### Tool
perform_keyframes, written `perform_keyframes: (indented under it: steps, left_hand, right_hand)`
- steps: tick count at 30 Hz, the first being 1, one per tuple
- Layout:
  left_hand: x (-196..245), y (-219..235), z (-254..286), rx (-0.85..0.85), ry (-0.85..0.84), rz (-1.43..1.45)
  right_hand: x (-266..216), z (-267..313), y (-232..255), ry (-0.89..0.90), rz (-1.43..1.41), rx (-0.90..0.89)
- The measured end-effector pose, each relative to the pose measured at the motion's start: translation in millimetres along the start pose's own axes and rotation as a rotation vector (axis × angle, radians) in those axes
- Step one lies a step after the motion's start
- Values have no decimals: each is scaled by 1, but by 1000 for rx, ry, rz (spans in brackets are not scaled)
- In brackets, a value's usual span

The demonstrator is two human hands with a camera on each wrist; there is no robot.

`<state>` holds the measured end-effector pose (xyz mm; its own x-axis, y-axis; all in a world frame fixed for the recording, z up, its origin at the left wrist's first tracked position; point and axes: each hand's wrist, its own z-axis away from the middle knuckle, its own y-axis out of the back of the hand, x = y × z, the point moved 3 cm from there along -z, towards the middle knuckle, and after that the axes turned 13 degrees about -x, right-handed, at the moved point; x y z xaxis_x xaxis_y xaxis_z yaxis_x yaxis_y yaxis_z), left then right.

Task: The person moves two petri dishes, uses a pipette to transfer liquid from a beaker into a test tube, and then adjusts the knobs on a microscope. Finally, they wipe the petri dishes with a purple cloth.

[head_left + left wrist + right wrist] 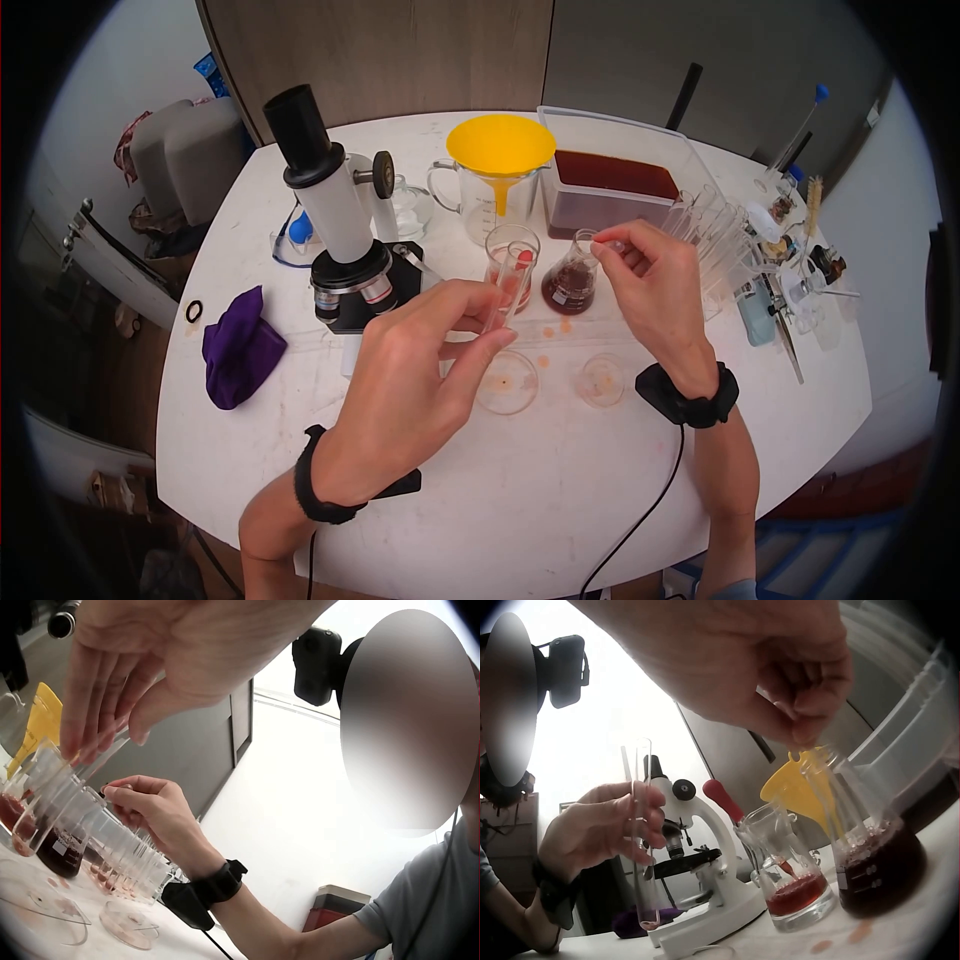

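Note:
My left hand [415, 370] holds a glass test tube [640, 847] between thumb and fingers; a little reddish residue lies at its bottom. My right hand [655, 280] has thumb and fingertips pinched together right at the mouth of a conical flask [569, 288] of dark red liquid. A tiny dark thing shows at those fingertips in the left wrist view; I cannot tell what it is. Beside the flask stands a small glass beaker [799, 896] with red liquid, and a dropper [724, 801] with a red bulb leans in it. Two petri dishes [508, 408] [602, 380] lie nearer me.
A microscope [335, 215] stands at left, near a purple cloth [243, 350]. Behind are a glass jug [470, 215] bearing a yellow funnel [500, 145] and a plastic tub [570, 220] of dark red liquid. Several test tubes [715, 240] stand at right, with assorted tools beyond.

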<state>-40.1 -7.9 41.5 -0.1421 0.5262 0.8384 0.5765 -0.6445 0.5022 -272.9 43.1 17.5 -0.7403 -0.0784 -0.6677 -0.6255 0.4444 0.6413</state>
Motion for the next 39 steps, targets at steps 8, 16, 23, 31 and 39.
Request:
perform_keyframes:
  steps: [8, 16, 23, 31, 39]
  left_hand:
    - [-2, 0, 0, -5, 8, -4]
    - [-2, -1, 0, -4, 5, -9]
    - [-2, -2, 0, -12, 19, -18]
    - [12, -13, -15, 23, -49, -3]
    - [10, -35, -40, 41, -75, -14]
  right_hand:
    - [-6, 4, 18, -31, -77, 37]
    - [-19, 10, 35, -45, -113, 67]
    - [-32, 17, 55, 7, -138, 129]
    - [-37, 20, 63, 44, -219, 144]
    - [-39, 21, 68, 56, -253, 148]
